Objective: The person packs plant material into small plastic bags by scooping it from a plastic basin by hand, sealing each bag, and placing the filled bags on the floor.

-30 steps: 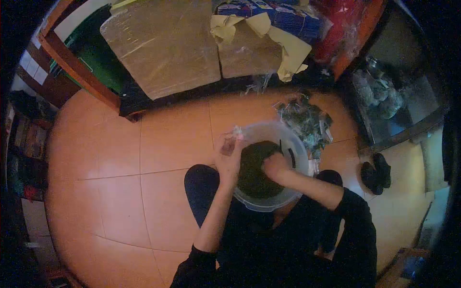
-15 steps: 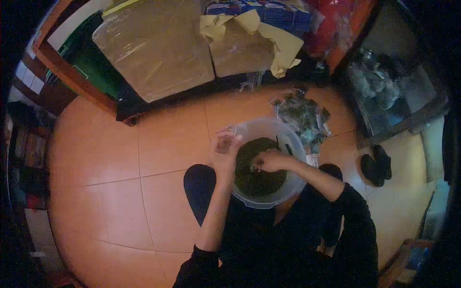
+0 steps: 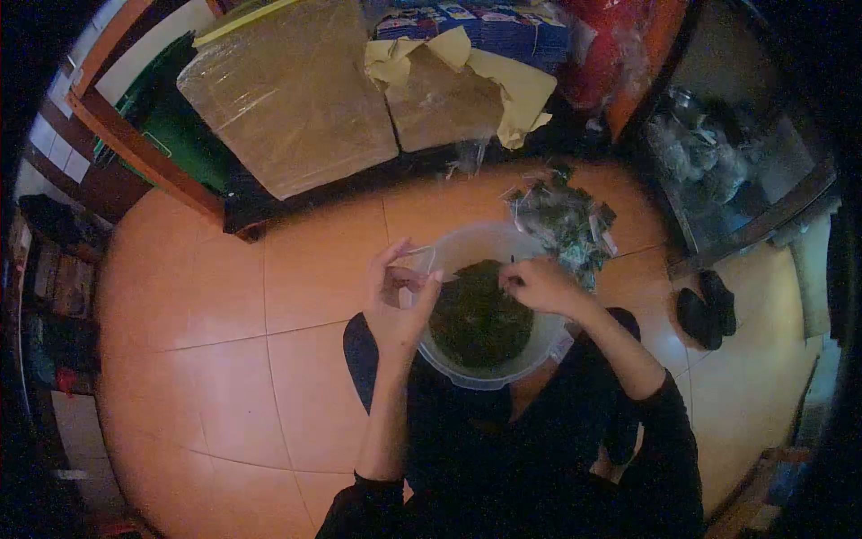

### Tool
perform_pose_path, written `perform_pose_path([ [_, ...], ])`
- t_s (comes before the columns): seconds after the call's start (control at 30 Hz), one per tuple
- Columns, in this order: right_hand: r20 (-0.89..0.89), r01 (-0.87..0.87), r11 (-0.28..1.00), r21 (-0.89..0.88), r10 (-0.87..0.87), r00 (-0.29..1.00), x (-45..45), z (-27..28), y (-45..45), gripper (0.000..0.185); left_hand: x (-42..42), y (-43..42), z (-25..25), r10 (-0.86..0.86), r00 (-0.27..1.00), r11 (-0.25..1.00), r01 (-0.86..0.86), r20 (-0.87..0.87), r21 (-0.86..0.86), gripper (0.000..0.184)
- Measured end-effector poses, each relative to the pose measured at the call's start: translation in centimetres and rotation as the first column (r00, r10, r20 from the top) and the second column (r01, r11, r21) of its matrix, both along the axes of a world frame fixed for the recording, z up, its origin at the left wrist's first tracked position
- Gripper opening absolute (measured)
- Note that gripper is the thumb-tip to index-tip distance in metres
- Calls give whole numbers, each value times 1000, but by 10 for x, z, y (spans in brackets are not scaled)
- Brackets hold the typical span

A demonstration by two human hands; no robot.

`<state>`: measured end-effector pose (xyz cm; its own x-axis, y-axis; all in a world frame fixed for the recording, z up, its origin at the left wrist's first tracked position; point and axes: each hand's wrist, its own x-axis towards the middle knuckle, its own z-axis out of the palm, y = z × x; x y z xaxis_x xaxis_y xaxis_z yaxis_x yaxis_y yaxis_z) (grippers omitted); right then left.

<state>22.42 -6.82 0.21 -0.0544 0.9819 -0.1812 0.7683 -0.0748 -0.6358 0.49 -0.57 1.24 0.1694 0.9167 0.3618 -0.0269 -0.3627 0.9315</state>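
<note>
A small clear plastic bag [image 3: 421, 262] is held by the left hand [image 3: 395, 301] beside a round translucent plastic bucket [image 3: 476, 384] containing loose dark-green material [image 3: 480, 328]; over it, the right hand [image 3: 546, 286] is narrowly pinched, contents unclear.

Since a second ago, we have drawn our right grip [image 3: 543, 286] up out of the dark loose stuff [image 3: 480, 328] in the clear tub [image 3: 485, 242]; half a second ago it was over the middle of the tub, and now it is at the tub's right side. The patch of stuff it covered at the tub's middle now shows. Our right forearm has swung up too, baring a pale patch [image 3: 561, 346] on the tub's near right wall. Our left grip [image 3: 395, 301] has shifted leftward from the tub, its fingers and thumb spread wider, stretching the clear packet [image 3: 424, 259] beside the tub's left rim.
</note>
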Motion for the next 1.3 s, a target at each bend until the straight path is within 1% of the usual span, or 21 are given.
perform_pose_path([
  [0.07, 391, -79, 996, -32, 85, 917, -11, -4, 6, 16, 0, -2, 0, -15, 999, 1000, 15, -32, -13, 49],
  [0.1, 387, -69, 997, -30, 75, 919, -18, -16, 13, 16, 2, -3, -1, -30, 998, 999, 28, -58, -22, 48],
  [0.13, 491, -126, 991, -55, 136, 860, -26, -36, 23, 16, 6, -6, -3, -39, 997, 999, 38, -62, -20, 48],
  [0.17, 586, -179, 980, -86, 195, 787, -31, -56, 32, 17, 10, -11, -6, -62, 997, 995, 58, -47, -76, 48],
  [0.2, 583, -174, 982, -79, 187, 791, -36, -77, 35, 17, 11, -16, -8, -81, 996, 989, 76, -33, -130, 47],
  [0.27, 267, -228, 969, -95, 246, 932, -49, -107, 36, 18, 7, -26, -3, -87, 994, 991, 80, -63, -105, 47],
  [0.3, 259, -224, 971, -84, 238, 936, -50, -108, 40, 18, 3, -27, -2, -91, 992, 993, 83, -86, -88, 46],
  [0.37, 279, -314, 907, -280, 390, 878, -42, -109, 42, 19, -13, -24, -2, -87, 990, 989, 71, -113, -132, 47],
  [0.43, 312, -323, 900, -293, 409, 857, -26, -107, 41, 18, -20, -24, 0, -87, 988, 982, 63, -128, -181, 47],
  [0.5, 245, -212, 965, -153, 245, 938, -14, -91, 34, 18, -20, -23, 9, -100, 990, 984, 83, -100, -161, 49],
  [0.53, 167, -120, 984, -130, 142, 976, -10, -78, 27, 16, -19, -23, 12, -103, 990, 984, 87, -98, -157, 49],
  [0.67, 238, -109, 993, -41, 115, 964, -4, -48, 10, 13, -11, -26, 17, -112, 989, 985, 98, -92, -144, 55],
  [0.73, 256, -110, 991, 78, 86, 963, -3, -42, 5, 12, -11, -23, 13, -97, 989, 987, 80, -114, -142, 57],
  [0.83, 240, -43, 995, 88, 20, 970, -3, -37, 2, 18, -13, -20, 3, -88, 993, 993, 82, -76, -80, 59],
  [0.93, 159, 30, 984, 175, -58, 986, -2, -28, -2, 18, -16, -24, 5, -33, 992, 993, 19, -123, -115, 56],
  [1.03, 105, 20, 990, 143, -35, 994, 4, -21, -7, 17, -21, -21, 1, -22, 979, 994, 0, -201, -109, 53],
  [1.1, 76, 47, 988, 144, -59, 995, 10, -2, -13, 16, -21, -22, 4, -53, 908, 996, 17, -416, -89, 54],
  [1.17, 47, 79, 987, 141, -86, 995, 15, 22, -18, 16, -16, -23, 0, -76, 881, 994, 32, -468, -101, 55],
  [1.23, 85, 81, 967, 240, -104, 991, 20, 42, -20, 17, -7, -25, -2, -104, 849, 992, 52, -518, -115, 56],
  [1.27, 87, 81, 967, 242, -105, 991, 18, 53, -22, 17, 0, -27, -2, -111, 831, 994, 101, -544, -49, 57],
  [1.3, 203, 66, 951, 301, -132, 970, 13, 63, -23, 17, 6, -29, -3, -117, 813, 988, 154, -570, 17, 57],
])
